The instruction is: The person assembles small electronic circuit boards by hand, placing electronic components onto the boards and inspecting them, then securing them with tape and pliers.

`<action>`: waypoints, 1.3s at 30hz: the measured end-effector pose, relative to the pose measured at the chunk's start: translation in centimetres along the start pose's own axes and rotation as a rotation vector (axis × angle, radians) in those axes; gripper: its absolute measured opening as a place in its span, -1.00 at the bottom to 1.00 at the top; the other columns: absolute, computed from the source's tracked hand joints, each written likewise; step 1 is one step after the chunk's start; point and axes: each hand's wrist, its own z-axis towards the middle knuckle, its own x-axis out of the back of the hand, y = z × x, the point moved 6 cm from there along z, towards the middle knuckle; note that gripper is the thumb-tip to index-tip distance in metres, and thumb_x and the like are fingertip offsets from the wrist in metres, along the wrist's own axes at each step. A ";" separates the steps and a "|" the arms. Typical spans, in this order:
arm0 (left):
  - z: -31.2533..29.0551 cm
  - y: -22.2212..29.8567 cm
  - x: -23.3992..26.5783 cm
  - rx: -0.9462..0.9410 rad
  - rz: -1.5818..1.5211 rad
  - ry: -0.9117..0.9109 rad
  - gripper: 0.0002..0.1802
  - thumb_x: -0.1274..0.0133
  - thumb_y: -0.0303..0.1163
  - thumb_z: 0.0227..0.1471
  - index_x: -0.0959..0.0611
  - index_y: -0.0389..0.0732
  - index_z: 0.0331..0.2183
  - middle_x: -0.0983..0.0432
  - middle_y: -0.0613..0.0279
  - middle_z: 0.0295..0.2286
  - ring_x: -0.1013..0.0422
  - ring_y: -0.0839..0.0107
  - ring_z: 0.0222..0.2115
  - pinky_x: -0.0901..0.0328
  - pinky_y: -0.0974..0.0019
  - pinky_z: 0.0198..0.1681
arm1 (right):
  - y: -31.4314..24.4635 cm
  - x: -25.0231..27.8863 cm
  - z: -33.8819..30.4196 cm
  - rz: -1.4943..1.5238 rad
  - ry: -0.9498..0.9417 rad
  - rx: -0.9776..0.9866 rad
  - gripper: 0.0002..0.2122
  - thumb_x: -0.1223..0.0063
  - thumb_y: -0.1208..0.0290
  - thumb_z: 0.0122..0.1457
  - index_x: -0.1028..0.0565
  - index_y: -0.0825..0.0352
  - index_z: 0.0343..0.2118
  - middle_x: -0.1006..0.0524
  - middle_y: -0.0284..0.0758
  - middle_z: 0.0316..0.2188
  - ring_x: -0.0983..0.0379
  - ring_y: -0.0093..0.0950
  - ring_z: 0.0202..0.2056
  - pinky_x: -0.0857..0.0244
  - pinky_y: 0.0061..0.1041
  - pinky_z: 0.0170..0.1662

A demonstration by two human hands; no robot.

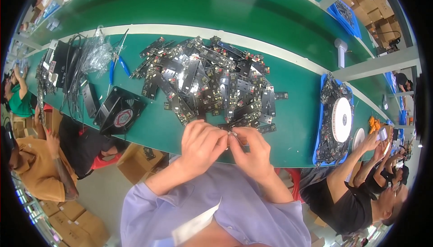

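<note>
My left hand [201, 145] and my right hand [253, 151] meet at the near edge of the green table, fingertips almost touching. Both are closed in a pinch on a small dark circuit board [232, 133], which my fingers mostly cover; a shiny bit shows between the tips. Just beyond them spreads a heap of narrow black circuit boards [209, 96], some with silvery plates and small red and gold parts. The nearest boards of the heap lie close to my fingertips.
Left of the heap are a black cooling fan [119, 114], blue-handled pliers [112, 72], clear plastic bags [97, 50] and black cables [74, 82]. On the right, a blue tray [317, 145] of dark parts carries a white reel [342, 120]. People sit on both sides.
</note>
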 end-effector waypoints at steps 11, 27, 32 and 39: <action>-0.2 0.0 -0.1 -0.042 -0.041 -0.039 -0.75 -0.36 -0.56 -0.08 -0.71 -0.23 -0.28 -0.65 0.30 -0.37 -0.54 0.29 -0.32 -0.39 0.09 -0.04 | 0.0 -0.6 -0.1 -0.075 0.014 0.129 -0.74 -0.32 0.68 0.11 -0.55 0.46 -0.13 -0.62 -0.16 -0.31 -0.63 -0.32 -0.43 -0.55 -0.41 -0.41; -0.4 -0.4 -0.1 -0.008 -0.083 -0.102 -0.74 -0.35 -0.58 -0.09 -0.73 -0.19 -0.27 -0.65 0.28 -0.33 -0.56 0.27 -0.27 -0.36 0.10 0.02 | 0.8 -0.6 -0.1 0.006 -0.063 0.071 -0.81 -0.28 0.68 0.17 -0.58 0.44 -0.16 -0.63 -0.21 -0.34 -0.59 -0.45 -0.47 -0.48 -0.49 -0.42; -2.2 -0.4 1.4 -0.021 -0.065 -0.112 -0.78 -0.37 -0.50 -0.09 -0.77 -0.11 -0.30 -0.67 0.31 -0.19 -0.52 0.18 -0.03 -0.10 -0.16 0.33 | 1.0 0.2 0.0 -0.034 -0.016 -0.082 -0.84 -0.29 0.63 0.23 -0.61 0.44 -0.14 -0.65 -0.22 -0.32 -0.63 -0.47 -0.41 -0.50 -0.51 -0.35; -3.1 -0.2 0.4 -0.119 -0.029 -0.133 -0.75 -0.40 -0.47 -0.11 -0.77 -0.07 -0.28 -0.70 0.41 -0.22 -0.51 0.20 0.02 0.05 -0.24 0.40 | 1.3 0.3 0.0 0.023 0.020 -0.093 -0.79 -0.29 0.60 0.23 -0.60 0.42 -0.08 -0.61 -0.21 -0.28 -0.62 -0.43 -0.41 -0.50 -0.46 -0.38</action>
